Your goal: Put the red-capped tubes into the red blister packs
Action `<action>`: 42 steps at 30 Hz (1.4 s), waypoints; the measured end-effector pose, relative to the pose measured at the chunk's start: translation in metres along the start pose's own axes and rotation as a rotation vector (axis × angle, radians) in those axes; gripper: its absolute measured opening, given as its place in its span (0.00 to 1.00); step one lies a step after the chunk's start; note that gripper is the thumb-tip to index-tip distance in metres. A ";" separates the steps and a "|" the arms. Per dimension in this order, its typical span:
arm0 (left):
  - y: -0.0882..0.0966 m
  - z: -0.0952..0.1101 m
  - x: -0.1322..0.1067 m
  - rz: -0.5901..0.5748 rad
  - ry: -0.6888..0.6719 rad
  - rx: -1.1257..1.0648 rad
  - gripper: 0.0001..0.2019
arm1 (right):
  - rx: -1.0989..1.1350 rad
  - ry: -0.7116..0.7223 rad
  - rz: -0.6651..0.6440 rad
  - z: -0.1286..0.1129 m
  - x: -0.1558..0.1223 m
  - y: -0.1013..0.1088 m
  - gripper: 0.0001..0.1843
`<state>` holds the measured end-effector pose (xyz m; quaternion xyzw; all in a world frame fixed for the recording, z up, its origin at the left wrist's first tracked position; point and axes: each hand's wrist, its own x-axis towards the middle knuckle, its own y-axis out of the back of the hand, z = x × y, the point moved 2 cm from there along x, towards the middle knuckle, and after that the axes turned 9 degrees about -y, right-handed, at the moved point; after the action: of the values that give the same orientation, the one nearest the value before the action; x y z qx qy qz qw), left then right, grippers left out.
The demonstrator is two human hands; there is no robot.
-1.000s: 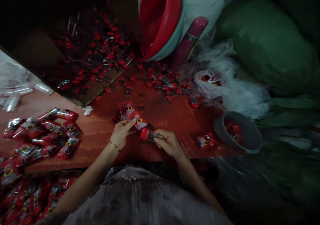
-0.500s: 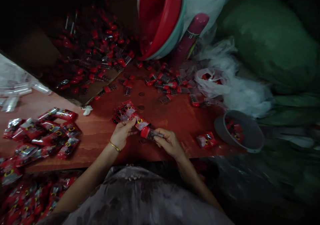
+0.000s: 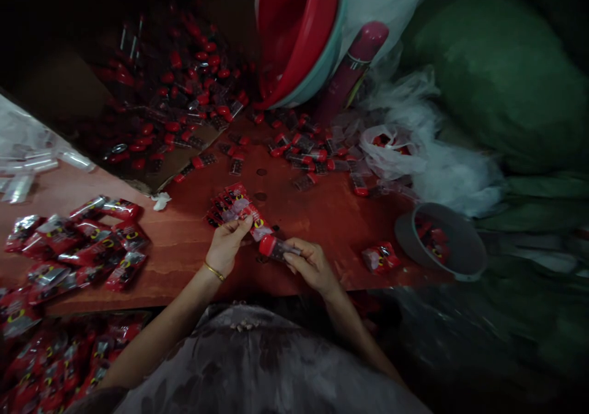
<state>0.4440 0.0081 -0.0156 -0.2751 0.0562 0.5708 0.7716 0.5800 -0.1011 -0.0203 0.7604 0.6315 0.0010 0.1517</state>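
My left hand (image 3: 225,248), with a gold bangle at the wrist, pinches a fan of red printed sachets (image 3: 234,207) by their near ends. My right hand (image 3: 310,262) is closed on a small red-capped tube (image 3: 275,248), whose cap points left and touches the open end of the nearest sachet. Both hands hover just above the near edge of a reddish wooden table (image 3: 184,236).
Filled red sachets (image 3: 78,242) lie heaped at the left and lower left. Loose red-capped tubes (image 3: 299,150) are scattered at the back and in a dark box (image 3: 151,89). A grey bowl (image 3: 442,242), a stray sachet (image 3: 380,257), stacked red basins (image 3: 294,34), plastic bags and green sacks fill the right.
The tube's red cap has stayed against the sachet's mouth while my left fingers shifted slightly on the sachets. The view drifted a little.
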 end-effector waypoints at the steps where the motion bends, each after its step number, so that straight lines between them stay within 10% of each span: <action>1: 0.000 -0.001 0.000 -0.003 -0.013 0.010 0.21 | 0.003 -0.005 -0.001 0.000 0.000 0.000 0.11; 9: 0.010 -0.010 0.006 -0.095 -0.238 0.147 0.16 | 0.027 -0.035 0.050 0.005 0.000 -0.002 0.09; 29: -0.008 -0.022 -0.007 -0.006 -0.070 -0.185 0.17 | 0.013 0.008 0.235 0.009 0.009 -0.034 0.11; 42: -0.008 -0.019 -0.001 -0.221 -0.111 -0.071 0.11 | 0.057 0.028 0.201 0.008 0.010 -0.040 0.11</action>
<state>0.4548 -0.0032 -0.0282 -0.2748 -0.0378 0.4982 0.8215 0.5451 -0.0871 -0.0390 0.8237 0.5541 0.0086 0.1202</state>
